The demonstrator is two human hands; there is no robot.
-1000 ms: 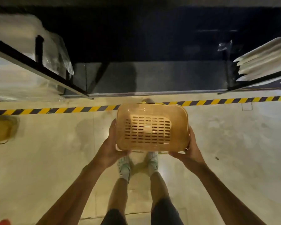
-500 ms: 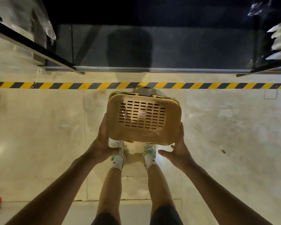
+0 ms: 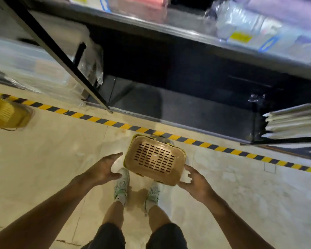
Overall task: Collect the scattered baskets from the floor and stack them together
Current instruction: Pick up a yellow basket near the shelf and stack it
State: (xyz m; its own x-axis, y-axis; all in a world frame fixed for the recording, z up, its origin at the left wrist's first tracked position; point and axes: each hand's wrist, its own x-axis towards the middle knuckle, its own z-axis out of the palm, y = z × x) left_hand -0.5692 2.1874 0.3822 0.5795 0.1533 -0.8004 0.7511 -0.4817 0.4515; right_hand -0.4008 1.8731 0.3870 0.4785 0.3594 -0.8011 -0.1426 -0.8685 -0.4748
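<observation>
The floor (image 3: pixel 43 159) is pale polished stone or concrete, glossy and mottled, and fills the lower half of the view. A black metal shelving unit (image 3: pixel 61 51) spans the upper half from 9 to 3 o'clock. Its lower bay is dark, and its contents cannot be made out. The upper shelf carries clear plastic-wrapped packs (image 3: pixel 241 24), blurred, with labels that cannot be read. At 3 o'clock lies a stack of flat pale sheets (image 3: pixel 294 121), cut off by the frame edge. One yellow-and-black striped tape line (image 3: pixel 97 119) crosses the floor diagonally from 9 to 4 o'clock.

Two baskets can be counted with certainty. The first is a tan plastic basket (image 3: pixel 154 159), rectangular with rounded corners, just past centre toward 5 o'clock. It is turned bottom-up, showing a slotted base. A yellow rim shows at its far and left edges, and whether that belongs to another basket nested beneath cannot be told. The second is a yellow basket (image 3: pixel 5 114) on the floor at 9 o'clock, blurred and partly cut off.

The left hand (image 3: pixel 104 169) is at 7 o'clock of the tan basket, fingers spread and relaxed, just beside it and not touching. The right hand (image 3: pixel 196 182) is at 4 o'clock of it, fingers loosely splayed. Its fingertips are at the basket's near corner, and contact cannot be confirmed. Two pale sneakers (image 3: pixel 121 184) stand below the basket, one partly hidden by it.
</observation>
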